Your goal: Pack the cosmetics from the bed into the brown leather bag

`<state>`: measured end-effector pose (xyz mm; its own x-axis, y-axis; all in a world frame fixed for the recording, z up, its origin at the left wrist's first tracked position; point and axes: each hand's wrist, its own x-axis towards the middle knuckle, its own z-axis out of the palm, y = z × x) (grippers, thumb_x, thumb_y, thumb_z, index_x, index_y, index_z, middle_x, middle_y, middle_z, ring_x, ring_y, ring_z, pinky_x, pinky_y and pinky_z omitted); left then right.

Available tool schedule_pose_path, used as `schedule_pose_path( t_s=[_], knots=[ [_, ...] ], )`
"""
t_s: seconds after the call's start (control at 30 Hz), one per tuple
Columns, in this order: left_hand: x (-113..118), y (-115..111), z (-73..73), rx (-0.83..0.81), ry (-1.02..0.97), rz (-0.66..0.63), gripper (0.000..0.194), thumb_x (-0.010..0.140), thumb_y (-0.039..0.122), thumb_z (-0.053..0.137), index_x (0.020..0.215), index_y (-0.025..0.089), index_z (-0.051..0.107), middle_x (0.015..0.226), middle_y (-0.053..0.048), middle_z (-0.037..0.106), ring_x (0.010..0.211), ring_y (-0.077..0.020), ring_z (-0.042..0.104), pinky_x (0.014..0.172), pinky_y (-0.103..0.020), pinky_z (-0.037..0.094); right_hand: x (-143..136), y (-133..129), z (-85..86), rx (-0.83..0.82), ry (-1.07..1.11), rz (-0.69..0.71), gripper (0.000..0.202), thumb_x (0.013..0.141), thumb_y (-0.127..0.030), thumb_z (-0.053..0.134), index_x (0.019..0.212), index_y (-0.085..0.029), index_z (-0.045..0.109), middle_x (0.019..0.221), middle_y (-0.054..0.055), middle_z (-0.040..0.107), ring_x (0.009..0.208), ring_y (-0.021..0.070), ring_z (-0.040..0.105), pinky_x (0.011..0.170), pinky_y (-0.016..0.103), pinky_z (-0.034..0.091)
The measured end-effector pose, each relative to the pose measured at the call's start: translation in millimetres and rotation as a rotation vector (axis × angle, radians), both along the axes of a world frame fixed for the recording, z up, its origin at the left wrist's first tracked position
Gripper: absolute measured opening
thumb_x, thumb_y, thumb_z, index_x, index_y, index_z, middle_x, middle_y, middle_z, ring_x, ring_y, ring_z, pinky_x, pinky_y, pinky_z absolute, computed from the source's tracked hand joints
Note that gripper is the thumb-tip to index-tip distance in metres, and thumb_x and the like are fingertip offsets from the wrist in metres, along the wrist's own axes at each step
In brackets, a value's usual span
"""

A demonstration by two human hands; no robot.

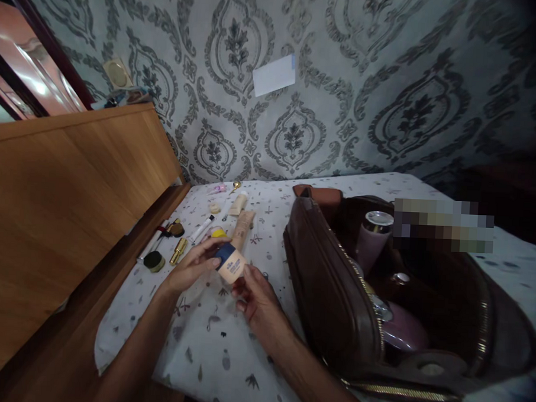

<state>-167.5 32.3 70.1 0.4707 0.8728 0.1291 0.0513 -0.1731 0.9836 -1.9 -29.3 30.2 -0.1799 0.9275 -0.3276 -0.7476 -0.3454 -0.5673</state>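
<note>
Between both hands is a small cosmetic container (233, 267) with a dark blue top and a cream body bearing print too small to read. My left hand (193, 264) grips its blue end with thumb and fingers. The cream end is pinched by my right hand (256, 292), whose lower fingers curl beneath it. Just behind the container lie a beige tube (244, 226) and something with a yellow top (218, 232), partly hidden by my left fingers. A white tube with a black cap (201, 228) and a gold lipstick (178, 251) rest left of them.
At right an unzipped brown bag (330, 287) stands on the patterned sheet (226, 353), with pink bottles (373, 238) inside. More cosmetics, including a dark round jar (154, 261), lie at the left. A wooden cabinet (72, 216) borders the left side; a papered wall (236, 122) rises behind.
</note>
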Motion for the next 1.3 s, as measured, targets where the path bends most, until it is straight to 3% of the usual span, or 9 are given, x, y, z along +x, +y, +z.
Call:
schedule_pose_path(
  t_s=[0.27,0.5,0.67,0.8,0.93,1.13,1.2,1.3],
  knots=[
    [0.2,2.2,0.6,0.0,0.003,-0.02,0.051,0.08,0.039,0.073,0.127,0.021,0.064,0.126,-0.011,0.063,0.119,-0.0284,0.056,0.099,-0.034,0.043,2.1,0.3,0.3,-0.009,0.05,-0.006,0.066,0.045,-0.058,0.089,0.09,-0.02,0.061,0.068,-0.004,0.064,0.057,0.0089,0.056,0.046,0.017,0.034],
    [8.2,2.0,15.3,-0.016,0.015,-0.026,0.05,0.078,0.043,0.074,0.122,0.021,0.066,0.121,-0.01,0.064,0.115,-0.028,0.057,0.094,-0.033,0.047,2.0,-0.1,0.6,0.001,0.157,0.01,0.06,0.048,-0.06,0.088,0.082,-0.018,0.062,0.063,-0.003,0.063,0.051,0.0071,0.053,0.043,0.016,0.032],
    [15.6,3.7,17.5,-0.121,0.022,0.066,0.051,0.074,0.051,0.077,0.113,0.018,0.07,0.111,-0.01,0.066,0.097,-0.0224,0.061,0.075,-0.026,0.051,2.6,-1.1,4.9,-0.002,0.217,0.016,0.062,0.047,-0.063,0.087,0.078,-0.016,0.062,0.058,-0.002,0.063,0.047,0.0061,0.049,0.043,0.016,0.033],
    [25.1,3.7,21.2,-0.204,-0.036,0.174,0.052,0.068,0.055,0.08,0.103,0.017,0.073,0.099,-0.009,0.069,0.086,-0.0189,0.062,0.07,-0.026,0.053,3.6,-1.1,7.3,-0.007,0.247,0.02,0.062,0.045,-0.064,0.087,0.074,-0.016,0.061,0.055,-0.002,0.063,0.044,0.0057,0.048,0.041,0.016,0.03],
    [38.6,0.9,43.0,-0.16,-0.108,0.177,0.051,0.065,0.051,0.083,0.101,0.017,0.072,0.095,-0.008,0.069,0.08,-0.0172,0.063,0.066,-0.024,0.054,4.6,-2.3,8.3,0.008,0.264,0.01,0.06,0.046,-0.063,0.087,0.074,-0.015,0.063,0.053,-0.002,0.062,0.043,0.0059,0.048,0.042,0.017,0.028],
    [73.6,-1.7,97.4,0.07,-0.077,-0.009,0.049,0.075,0.044,0.075,0.116,0.02,0.063,0.101,-0.006,0.066,0.067,-0.0119,0.059,0.055,-0.019,0.049,4.2,-3.6,5.6,0.022,0.248,0.033,0.065,0.045,-0.068,0.084,0.075,-0.015,0.064,0.052,-0.002,0.061,0.042,0.0059,0.048,0.043,0.018,0.026],
    [93.3,-3.8,114.0,0.159,0.01,-0.041,0.048,0.077,0.042,0.074,0.119,0.021,0.061,0.104,-0.006,0.065,0.074,-0.0141,0.061,0.057,-0.019,0.05,3.4,-3.3,3.9,0.023,0.238,0.029,0.064,0.049,-0.069,0.082,0.076,-0.015,0.064,0.054,-0.002,0.062,0.043,0.006,0.048,0.043,0.018,0.026],
    [128.8,-9.6,134.2,0.309,0.17,-0.12,0.046,0.077,0.035,0.075,0.118,0.021,0.058,0.109,-0.006,0.064,0.097,-0.0204,0.062,0.075,-0.025,0.052,2.2,-2.8,1.7,0.035,0.225,0.033,0.06,0.056,-0.069,0.078,0.077,-0.015,0.063,0.055,-0.002,0.06,0.044,0.0065,0.049,0.044,0.019,0.027]
  ],
)
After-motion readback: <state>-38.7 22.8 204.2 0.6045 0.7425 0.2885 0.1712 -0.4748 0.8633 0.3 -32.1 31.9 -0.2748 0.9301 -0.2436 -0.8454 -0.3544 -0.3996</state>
